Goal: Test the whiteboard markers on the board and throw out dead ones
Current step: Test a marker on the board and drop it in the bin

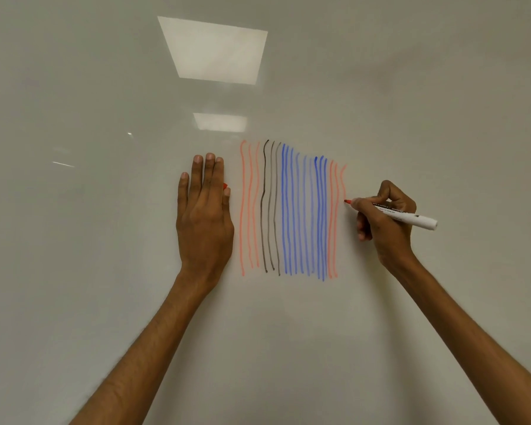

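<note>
A white-barrelled marker (411,216) is gripped in the right hand (387,222), at 3 o'clock of the drawn stripes, with thumb and fingers curled round its front part. Small black print is seen along the barrel, too fine to be read. The blunt rear end is pointed toward 4 o'clock and the red tip (346,201) toward 10 o'clock. The tip is set against the whiteboard (105,271), at the lower end of a short, faint red line. Just at 9 o'clock of that line, two longer pale red lines (333,222) are drawn. Further toward 9 o'clock, a band of blue lines (301,216) is found, some strong and some washed out. Then come three black lines (262,210), the first dark and the other two greyer, and three more pale red lines (249,210). All are roughly vertical and slightly wavy. The left hand (204,216) is laid flat on the board at 9 o'clock of the stripes, with fingers straight and pointed toward 12 o'clock. A small red piece (225,186) is glimpsed at its thumb-side edge; what it is and whether it is held cannot be told. Two ceiling lights (215,50) are reflected in the glossy board at 12 o'clock of the stripes.
</note>
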